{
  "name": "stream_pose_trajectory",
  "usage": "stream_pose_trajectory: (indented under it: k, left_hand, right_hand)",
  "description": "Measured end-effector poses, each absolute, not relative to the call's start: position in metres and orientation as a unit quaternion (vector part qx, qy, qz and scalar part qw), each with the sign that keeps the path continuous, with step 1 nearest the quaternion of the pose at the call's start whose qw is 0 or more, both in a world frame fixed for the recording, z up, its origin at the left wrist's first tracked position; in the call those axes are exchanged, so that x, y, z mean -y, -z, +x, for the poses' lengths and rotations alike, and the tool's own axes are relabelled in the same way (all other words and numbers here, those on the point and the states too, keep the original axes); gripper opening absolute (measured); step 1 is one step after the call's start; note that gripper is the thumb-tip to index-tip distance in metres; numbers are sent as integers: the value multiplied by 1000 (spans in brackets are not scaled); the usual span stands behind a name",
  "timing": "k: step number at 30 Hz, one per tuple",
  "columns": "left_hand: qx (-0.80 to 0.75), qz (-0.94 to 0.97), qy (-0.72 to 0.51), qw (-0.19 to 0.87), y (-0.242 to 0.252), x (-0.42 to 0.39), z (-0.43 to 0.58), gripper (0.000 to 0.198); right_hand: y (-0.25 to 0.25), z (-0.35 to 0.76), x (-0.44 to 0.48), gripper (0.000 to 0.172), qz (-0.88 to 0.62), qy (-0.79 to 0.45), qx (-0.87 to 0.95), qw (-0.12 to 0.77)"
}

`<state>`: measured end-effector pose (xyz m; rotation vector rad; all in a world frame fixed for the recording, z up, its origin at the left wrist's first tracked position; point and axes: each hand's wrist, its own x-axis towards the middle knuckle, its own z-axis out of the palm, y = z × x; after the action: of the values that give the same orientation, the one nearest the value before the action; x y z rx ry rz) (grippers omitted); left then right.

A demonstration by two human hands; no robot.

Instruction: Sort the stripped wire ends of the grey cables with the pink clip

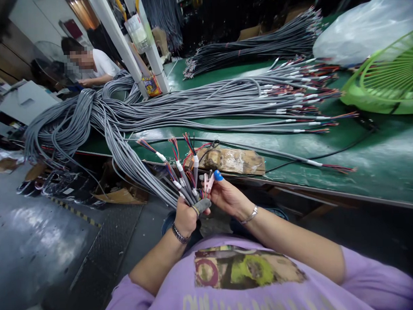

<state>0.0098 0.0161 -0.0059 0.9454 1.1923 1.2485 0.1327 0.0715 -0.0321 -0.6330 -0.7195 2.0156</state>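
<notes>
My left hand (187, 217) is closed round several grey cables (185, 187), its thumb in a grey covering. White bands circle these cables near their ends, and thin red, blue, green and black wires (174, 148) fan out upward. Close to its fingers, my right hand (228, 197) pinches a small pale pink clip-like tool (209, 183) beside the wire ends. A blue cover sits on a fingertip of that hand. Just beyond both hands, a worn wooden block (240, 162) wrapped in clear tape lies at the table's edge.
Long grey cables (177, 106) stretch over the green table (389, 153), with one loose cable (277, 152) nearer me. Farther back lie a dark cable bundle (250, 51), a white plastic bag (364, 29) and a green fan (387, 81). Another person (100, 63) works at the far left.
</notes>
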Motion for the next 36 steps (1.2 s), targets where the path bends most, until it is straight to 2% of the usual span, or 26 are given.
stream_pose_trajectory:
  k: [4, 13, 25, 29, 33, 36]
  left_hand:
    - [-503, 406, -523, 555, 5, -15, 9, 26]
    - [-500, 410, -525, 553, 9, -13, 6, 25]
    - [-507, 408, -532, 542, 15, 3, -5, 23]
    - [-503, 396, -536, 550, 17, 3, -7, 23]
    - [-485, 403, -535, 562, 19, 2, -7, 24]
    - [-467, 428, -534, 560, 20, 4, -9, 25]
  right_hand:
    - [32, 134, -70, 42, -247, -838, 212, 438]
    - [44, 146, -64, 38, -239, -866, 158, 409]
    - [63, 168, -55, 25, -286, -866, 131, 389]
    - [52, 173, -49, 27, -313, -832, 247, 386]
    - [29, 178, -40, 35, -333, -718, 502, 349]
    - [9, 180, -31, 39, -318, -641, 616, 328]
